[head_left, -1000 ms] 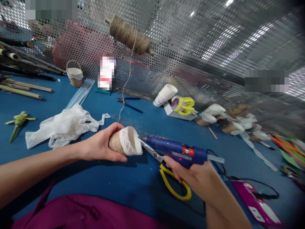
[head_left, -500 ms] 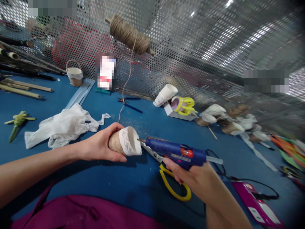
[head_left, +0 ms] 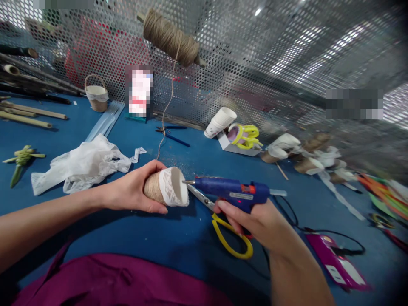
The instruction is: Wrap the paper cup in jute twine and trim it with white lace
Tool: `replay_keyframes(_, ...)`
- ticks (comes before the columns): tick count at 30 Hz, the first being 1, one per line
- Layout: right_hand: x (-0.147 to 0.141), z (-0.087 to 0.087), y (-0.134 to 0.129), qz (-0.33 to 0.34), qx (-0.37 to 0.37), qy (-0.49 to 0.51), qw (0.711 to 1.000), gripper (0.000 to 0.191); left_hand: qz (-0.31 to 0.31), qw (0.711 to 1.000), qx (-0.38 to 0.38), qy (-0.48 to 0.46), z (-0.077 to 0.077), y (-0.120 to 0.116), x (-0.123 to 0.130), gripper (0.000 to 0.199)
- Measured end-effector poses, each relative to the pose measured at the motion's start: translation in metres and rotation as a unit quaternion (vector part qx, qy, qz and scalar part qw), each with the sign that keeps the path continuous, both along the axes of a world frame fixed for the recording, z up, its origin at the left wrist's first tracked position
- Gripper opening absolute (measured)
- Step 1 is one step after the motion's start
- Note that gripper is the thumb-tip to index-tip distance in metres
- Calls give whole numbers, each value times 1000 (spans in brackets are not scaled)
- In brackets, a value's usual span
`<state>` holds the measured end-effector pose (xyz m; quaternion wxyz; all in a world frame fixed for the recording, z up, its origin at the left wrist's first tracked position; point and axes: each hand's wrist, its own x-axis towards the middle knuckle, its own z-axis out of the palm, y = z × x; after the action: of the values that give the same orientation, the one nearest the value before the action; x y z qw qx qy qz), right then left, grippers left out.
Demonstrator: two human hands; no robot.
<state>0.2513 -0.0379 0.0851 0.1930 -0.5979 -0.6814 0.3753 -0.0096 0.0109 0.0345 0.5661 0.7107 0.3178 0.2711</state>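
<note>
My left hand (head_left: 137, 189) is wrapped round a paper cup (head_left: 155, 187) covered in brown twine, with white lace round its rim. The cup lies tilted, its mouth facing right. My right hand (head_left: 251, 216) grips a blue glue gun (head_left: 226, 190), a finger round its trigger. The nozzle points left, at the lace-edged mouth; whether it touches cannot be told. Below the gun lie yellow-handled scissors (head_left: 223, 240), partly hidden by it and my right hand. Twine runs from a spool (head_left: 170, 38) on the mesh down behind my left hand.
White lace cloth (head_left: 86, 163) lies left, near a small basket (head_left: 97, 98). Blue pliers (head_left: 175, 138), stacked white cups (head_left: 220, 122) and a box with yellow-handled scissors (head_left: 244, 136) stand or lie behind. More wrapped cups (head_left: 280, 148) and a purple power strip (head_left: 338, 261) are at right.
The glue gun has tilted closer to level and shifted slightly left, its nozzle still at the cup's mouth. My left hand keeps its hold on the cup. The whole view has shifted a little.
</note>
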Motion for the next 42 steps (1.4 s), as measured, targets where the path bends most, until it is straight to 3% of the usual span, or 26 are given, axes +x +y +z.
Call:
replay_keyframes(9,0,1,-3,-8,9,-17,1000,46,-5,1000,17,7,2,-1,0,56)
replay_keyframes(15,2,-2,-2,-13,-18,-17,1000,26,0,1000,19,5,2,-1,-1,56)
replay_keyframes(21,-1,1,-2,2,-15,0,1000,45,6,999,42,8,-1,0,-1,56)
replay_keyframes(26,3,-4,-5,-24,-26,105,994,29,21,998,65,-13,-5,2,-2,58)
replay_keyframes(29,3,-7,-4,-63,-26,230,971,29,40,998,53,-17,-7,2,-1,63)
replay_keyframes(33,-9,-15,-1,-77,-99,365,923,32,71,996,12,-47,-11,1,2,69)
replay_keyframes(37,-25,-28,-1,-81,-160,450,875,31,30,993,-53,-104,-11,-3,4,80)
replay_keyframes(42,-32,-39,-1,-96,-189,493,844,30,-3,991,-73,-116,-6,-7,2,72)
